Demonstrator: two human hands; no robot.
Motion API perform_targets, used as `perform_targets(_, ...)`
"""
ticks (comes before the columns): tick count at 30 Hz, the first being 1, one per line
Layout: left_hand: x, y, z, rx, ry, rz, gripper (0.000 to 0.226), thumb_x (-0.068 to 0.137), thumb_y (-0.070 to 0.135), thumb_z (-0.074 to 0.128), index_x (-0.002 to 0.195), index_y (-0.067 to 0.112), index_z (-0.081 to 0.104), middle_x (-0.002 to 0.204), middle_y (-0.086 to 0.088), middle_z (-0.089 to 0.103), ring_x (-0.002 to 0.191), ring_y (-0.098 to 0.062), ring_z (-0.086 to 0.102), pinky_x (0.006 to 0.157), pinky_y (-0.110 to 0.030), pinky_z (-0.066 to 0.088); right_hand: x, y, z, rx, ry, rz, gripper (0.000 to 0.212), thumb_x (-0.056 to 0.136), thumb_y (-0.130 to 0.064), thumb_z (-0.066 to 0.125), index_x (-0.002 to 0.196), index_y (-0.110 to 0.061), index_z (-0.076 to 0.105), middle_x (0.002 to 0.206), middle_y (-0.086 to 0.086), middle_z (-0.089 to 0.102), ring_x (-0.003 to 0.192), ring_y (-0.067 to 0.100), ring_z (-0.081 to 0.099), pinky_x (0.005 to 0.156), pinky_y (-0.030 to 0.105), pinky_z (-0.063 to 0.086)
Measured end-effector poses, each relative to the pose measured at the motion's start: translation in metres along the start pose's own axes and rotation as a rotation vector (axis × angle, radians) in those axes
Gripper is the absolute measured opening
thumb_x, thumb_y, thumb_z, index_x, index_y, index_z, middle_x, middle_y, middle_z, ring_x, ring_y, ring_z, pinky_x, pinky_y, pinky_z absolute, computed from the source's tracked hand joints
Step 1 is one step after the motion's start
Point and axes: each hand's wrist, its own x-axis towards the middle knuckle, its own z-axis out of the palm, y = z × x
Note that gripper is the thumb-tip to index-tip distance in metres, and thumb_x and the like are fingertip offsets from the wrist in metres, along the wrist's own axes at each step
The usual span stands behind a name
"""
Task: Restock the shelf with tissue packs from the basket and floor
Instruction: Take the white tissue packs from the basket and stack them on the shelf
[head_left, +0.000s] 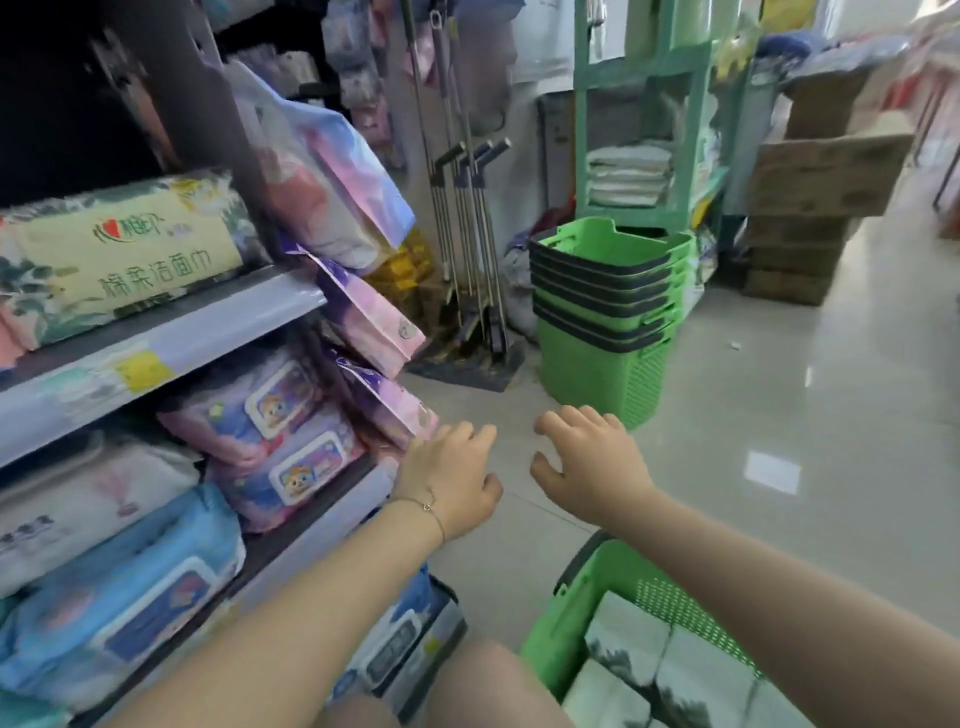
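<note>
Tissue packs (696, 675) — in green basket (569, 621)

Two bare hands: left hand (452, 483) and right hand (587, 462). One green plastic basket (566, 613) at five o'clock, with at least four white tissue packs (626, 639) showing inside. At one o'clock, a nested stack of green plastic baskets with dark rims (602, 306), about six. Three metal-handled mops (467, 208) at twelve o'clock. Two pink-purple wipes packs with cartoon lids (270, 415) at nine o'clock.
</note>
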Motion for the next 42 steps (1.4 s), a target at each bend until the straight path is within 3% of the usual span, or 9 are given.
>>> perform_targets(6,0.015,0.045,0.051,-0.107,-0.127,0.071,0.036,0.088,0.038,0.046,0.12,0.024,0.045,0.119,0.001,0.053,0.113,-0.021,0.049,0.087,-0.036,0.038,-0.045,0.066,0.024,-0.044,-0.163,0.094,0.034,0.09,-0.035,0.047,0.116,-0.015,0.054,0.107,0.003,0.059,0.102,0.027,0.054,0.087,0.038,0.042)
perform_targets(14,0.02,0.101,0.12,-0.235,-0.412,0.091,0.049,0.084,0.042,0.05,0.129,0.027,0.039,0.13,0.001,0.05,0.117,-0.025,0.05,0.094,-0.04,0.043,-0.103,0.114,0.067,-0.034,-0.317,0.283,0.033,0.09,-0.032,0.044,0.119,-0.017,0.051,0.111,0.002,0.057,0.106,0.025,0.051,0.088,0.033,0.038)
perform_targets(18,0.012,0.127,0.152,-0.248,-0.554,0.099,0.056,0.086,0.041,0.048,0.136,0.022,0.032,0.134,-0.002,0.046,0.118,-0.026,0.047,0.091,-0.041,0.044,-0.134,0.128,0.092,-0.052,-0.454,0.361,0.039,0.091,-0.036,0.046,0.124,-0.017,0.047,0.115,0.003,0.056,0.109,0.025,0.05,0.09,0.034,0.037)
perform_targets(22,-0.005,0.151,0.185,-0.23,-0.642,0.133,0.049,0.088,0.038,0.048,0.132,0.022,0.035,0.132,-0.003,0.047,0.118,-0.026,0.048,0.092,-0.041,0.043,-0.164,0.138,0.119,-0.055,-0.667,0.449,0.04,0.089,-0.037,0.048,0.124,-0.016,0.043,0.116,0.005,0.052,0.112,0.026,0.047,0.095,0.038,0.037)
perform_targets(30,-0.008,0.154,0.218,-0.249,-0.678,0.177,0.042,0.089,0.034,0.047,0.129,0.022,0.038,0.125,-0.003,0.05,0.105,-0.023,0.053,0.081,-0.036,0.048,-0.198,0.155,0.165,-0.044,-0.95,0.579,0.078,0.084,-0.042,0.062,0.146,-0.018,0.022,0.144,0.01,0.036,0.131,0.032,0.035,0.11,0.049,0.026)
perform_targets(36,-0.002,0.15,0.224,-0.269,-0.722,0.113,0.039,0.09,0.035,0.047,0.126,0.021,0.04,0.124,-0.003,0.05,0.105,-0.024,0.054,0.078,-0.034,0.047,-0.207,0.159,0.199,0.071,-0.944,0.776,0.115,0.069,-0.042,0.078,0.15,-0.023,0.0,0.154,0.011,0.016,0.14,0.035,0.018,0.112,0.052,0.021)
perform_targets(38,-0.002,0.152,0.225,-0.275,-0.733,0.115,0.039,0.091,0.036,0.046,0.126,0.021,0.039,0.126,-0.003,0.049,0.106,-0.024,0.053,0.082,-0.036,0.048,-0.207,0.156,0.204,0.059,-0.962,0.774,0.126,0.066,-0.038,0.083,0.15,-0.022,-0.01,0.155,0.013,0.011,0.141,0.037,0.012,0.113,0.052,0.02)
perform_targets(42,-0.004,0.153,0.227,-0.262,-0.739,0.119,0.039,0.091,0.037,0.044,0.126,0.021,0.039,0.128,-0.003,0.048,0.106,-0.025,0.053,0.081,-0.036,0.047,-0.211,0.15,0.212,-0.098,-0.939,0.655,0.128,0.065,-0.031,0.084,0.149,-0.02,-0.011,0.148,0.021,0.02,0.136,0.039,0.021,0.111,0.048,0.025)
